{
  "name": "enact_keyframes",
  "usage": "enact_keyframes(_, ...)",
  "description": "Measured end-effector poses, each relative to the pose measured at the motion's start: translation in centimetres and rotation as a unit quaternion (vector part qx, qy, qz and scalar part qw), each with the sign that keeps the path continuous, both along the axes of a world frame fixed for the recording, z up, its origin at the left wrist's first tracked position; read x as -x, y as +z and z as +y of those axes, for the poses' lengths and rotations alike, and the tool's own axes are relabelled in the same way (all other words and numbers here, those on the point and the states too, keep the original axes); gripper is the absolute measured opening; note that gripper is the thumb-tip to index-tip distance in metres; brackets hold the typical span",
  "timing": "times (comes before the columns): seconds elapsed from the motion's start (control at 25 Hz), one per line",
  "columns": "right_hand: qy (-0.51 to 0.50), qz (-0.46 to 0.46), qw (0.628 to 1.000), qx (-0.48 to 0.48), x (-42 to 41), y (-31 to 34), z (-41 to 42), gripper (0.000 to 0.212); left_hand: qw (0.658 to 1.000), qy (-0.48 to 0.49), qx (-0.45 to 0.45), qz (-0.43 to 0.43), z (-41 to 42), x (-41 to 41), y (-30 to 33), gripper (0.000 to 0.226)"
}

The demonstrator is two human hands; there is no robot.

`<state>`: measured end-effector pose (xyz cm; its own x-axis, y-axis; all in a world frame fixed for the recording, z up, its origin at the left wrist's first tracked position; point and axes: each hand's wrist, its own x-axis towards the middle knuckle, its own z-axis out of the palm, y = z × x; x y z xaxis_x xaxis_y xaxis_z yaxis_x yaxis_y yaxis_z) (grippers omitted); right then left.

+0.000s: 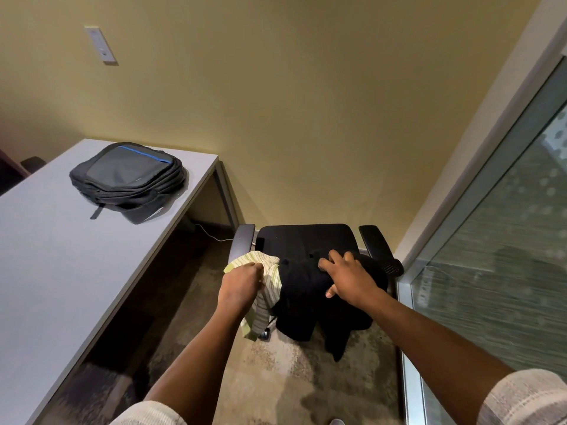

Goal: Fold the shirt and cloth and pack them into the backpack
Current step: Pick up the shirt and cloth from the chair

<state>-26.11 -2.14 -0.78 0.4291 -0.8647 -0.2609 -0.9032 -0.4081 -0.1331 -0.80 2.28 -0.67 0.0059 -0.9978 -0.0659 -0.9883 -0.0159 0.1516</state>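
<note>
Clenched round a bunch of the striped cloth, the left hand held it at the chair's front left edge, while the right hand gripped the black shirt with fingers curled into its top folds and the thumb tucked under. Both garments lay crumpled on the seat and spilled over its front edge; the cloth's long axis ran down from the seat toward the floor, its free end pointing at the carpet, and the shirt hung likewise, two lobes dangling below. On the desk to the left, well apart, the backpack lay flat, its zips shut as far as could be seen, its long axis running along the desk toward the wall.
</note>
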Motion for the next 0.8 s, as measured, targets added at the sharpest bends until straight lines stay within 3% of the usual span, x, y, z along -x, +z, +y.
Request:
enact_keyframes(0.16, 0.006, -0.043, 0.999, -0.007, 0.1, 0.6, -0.1, 0.040, 1.000, 0.012, 0.003, 0.024, 0.1, -0.1, -0.4, 0.008)
enact_keyframes(0.36, -0.016, -0.089, 0.995, -0.029, -0.5, 1.5, -0.3, 0.035, 0.998, 0.026, -0.012, 0.060, 0.2, 1.2, 0.3, 0.012)
enact_keyframes(0.48, -0.033, -0.138, 0.989, -0.036, -1.6, 2.2, -0.1, 0.029, 0.990, 0.052, -0.022, 0.131, 0.8, 2.6, 0.9, 0.005)
enact_keyframes(0.64, -0.033, -0.191, 0.981, -0.026, -3.2, 3.3, -0.2, 0.029, 0.952, 0.093, -0.005, 0.292, 1.1, 3.1, 1.4, 0.008)
enact_keyframes(0.8, -0.025, -0.231, 0.972, -0.022, -4.9, 4.8, -0.5, 0.029, 0.893, 0.161, 0.038, 0.419, 2.3, 3.2, 2.3, 0.006)
